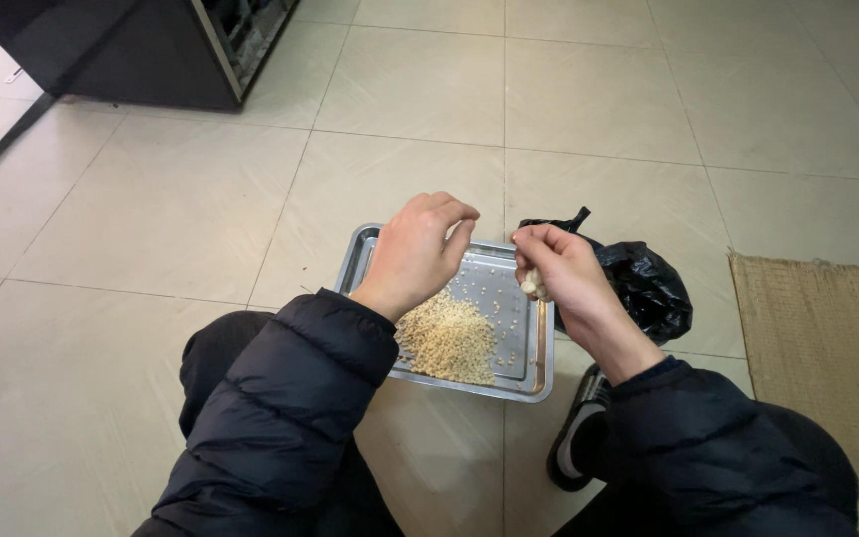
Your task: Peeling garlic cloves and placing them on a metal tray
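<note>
Both hands over the tray (539, 383) now, a steel rectangle flat on the tiled floor (171, 209). Left hand (418, 254) hovers above it, fingers curled in, thumb against fingertips; whether it pinches anything, I cannot tell. Right hand (559, 268) is closed round a small pale piece (529, 285). A heap of pale grains (446, 340) sits in the tray's near half. A black bag (648, 288), knotted on top, lies just beside the right edge. Mat (832, 348) to the right, dark cabinet (121, 50) far left, wide open tile between.
</note>
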